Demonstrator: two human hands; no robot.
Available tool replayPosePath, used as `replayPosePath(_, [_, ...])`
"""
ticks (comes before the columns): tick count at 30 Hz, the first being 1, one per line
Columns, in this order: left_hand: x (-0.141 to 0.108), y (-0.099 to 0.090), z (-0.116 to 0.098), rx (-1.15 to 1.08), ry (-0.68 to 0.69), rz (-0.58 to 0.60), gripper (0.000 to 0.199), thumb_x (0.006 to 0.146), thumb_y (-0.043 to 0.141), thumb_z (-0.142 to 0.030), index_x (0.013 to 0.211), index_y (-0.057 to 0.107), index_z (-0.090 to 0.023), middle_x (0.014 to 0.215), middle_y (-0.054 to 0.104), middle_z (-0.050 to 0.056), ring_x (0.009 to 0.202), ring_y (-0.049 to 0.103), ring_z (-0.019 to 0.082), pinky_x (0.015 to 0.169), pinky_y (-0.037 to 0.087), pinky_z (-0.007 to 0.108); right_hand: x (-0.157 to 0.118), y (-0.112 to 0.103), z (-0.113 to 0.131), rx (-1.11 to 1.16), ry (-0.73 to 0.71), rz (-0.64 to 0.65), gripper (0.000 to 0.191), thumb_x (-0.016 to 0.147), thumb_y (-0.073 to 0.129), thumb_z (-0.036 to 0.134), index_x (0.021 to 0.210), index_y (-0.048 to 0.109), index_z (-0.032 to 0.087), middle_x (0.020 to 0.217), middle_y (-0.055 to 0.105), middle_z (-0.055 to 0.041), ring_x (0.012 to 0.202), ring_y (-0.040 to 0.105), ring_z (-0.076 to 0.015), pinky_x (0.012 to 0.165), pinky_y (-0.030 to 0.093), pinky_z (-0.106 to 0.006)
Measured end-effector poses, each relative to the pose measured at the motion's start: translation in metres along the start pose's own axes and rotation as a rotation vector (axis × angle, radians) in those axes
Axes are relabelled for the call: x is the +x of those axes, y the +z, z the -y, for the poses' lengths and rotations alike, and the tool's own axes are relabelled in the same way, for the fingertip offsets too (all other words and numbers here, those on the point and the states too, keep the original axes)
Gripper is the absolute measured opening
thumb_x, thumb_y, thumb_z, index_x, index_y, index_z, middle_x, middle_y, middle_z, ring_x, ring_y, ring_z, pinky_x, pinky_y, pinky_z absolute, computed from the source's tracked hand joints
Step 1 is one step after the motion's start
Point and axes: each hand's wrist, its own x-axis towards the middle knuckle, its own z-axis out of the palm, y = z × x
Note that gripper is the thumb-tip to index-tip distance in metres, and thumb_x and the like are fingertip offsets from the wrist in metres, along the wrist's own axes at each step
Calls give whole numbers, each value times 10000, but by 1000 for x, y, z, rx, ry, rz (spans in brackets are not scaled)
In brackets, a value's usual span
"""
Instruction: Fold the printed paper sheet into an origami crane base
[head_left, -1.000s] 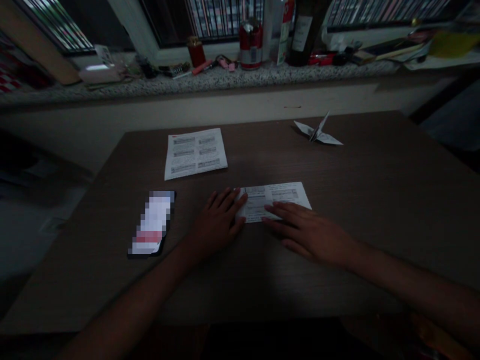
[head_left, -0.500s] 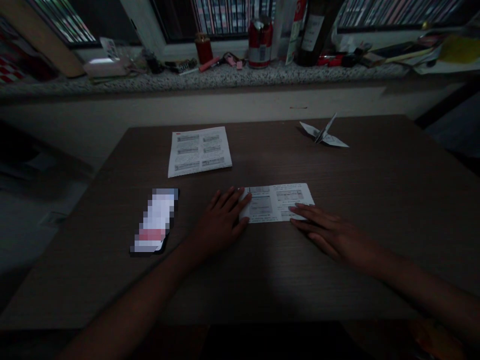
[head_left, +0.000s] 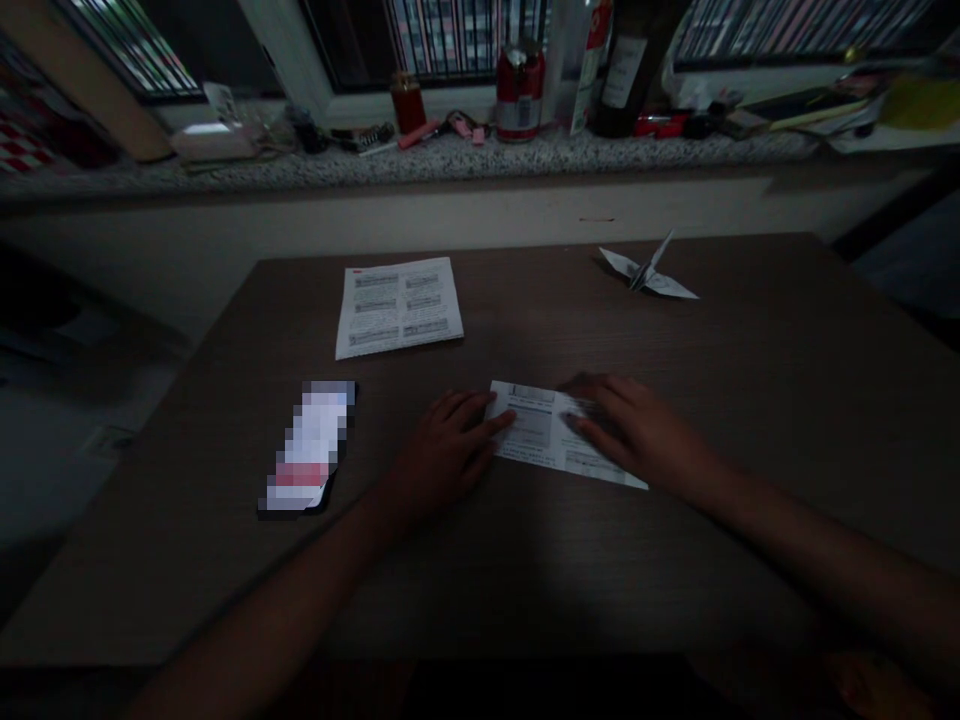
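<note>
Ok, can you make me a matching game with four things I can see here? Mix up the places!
Things:
1. Phone
2. Paper crane
3. Red can
4. Printed paper strip

Places:
A. Up on the speckled windowsill
B. Touched by the left hand and the right hand
C. On the far part of the table, wings spread
D. Near the table's left edge, with a bright screen

Right pairs: 1-D, 2-C, 3-A, 4-B
</note>
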Motion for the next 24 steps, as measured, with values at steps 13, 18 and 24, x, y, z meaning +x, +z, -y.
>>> replayPosePath(13, [5, -3, -3, -137, -78, -3, 466, 974, 595, -243, 1437, 568, -289, 1518, 497, 74, 1413, 446, 290, 1186, 413, 509, 19, 29, 12, -358, 115, -67, 550, 1025, 438, 579, 1236, 631, 109, 1071, 635, -197, 980, 583, -360, 831, 503, -494])
replayPosePath(18, [14, -3, 4, -205, -242, -65, 534, 993, 596, -337, 1492, 466, -197, 1482, 470, 130, 1372, 477, 295, 1162, 452, 478, 19, 32, 8, -278, 101, -72, 500, 1037, 434, 544, 1174, 634, 107, 1048, 628, -179, 961, 569, -337, 847, 491, -476])
replayPosePath(24, [30, 1, 8, -225, -250, -88, 389, 992, 604, -347, 1347, 566, -190, 1394, 502, 116, 1323, 495, 290, 1156, 442, 478, 19, 33, 5, -198, 61, -113, 399, 1029, 480, 509, 1119, 625, 149, 1049, 613, -164, 951, 569, -321, 827, 493, -459])
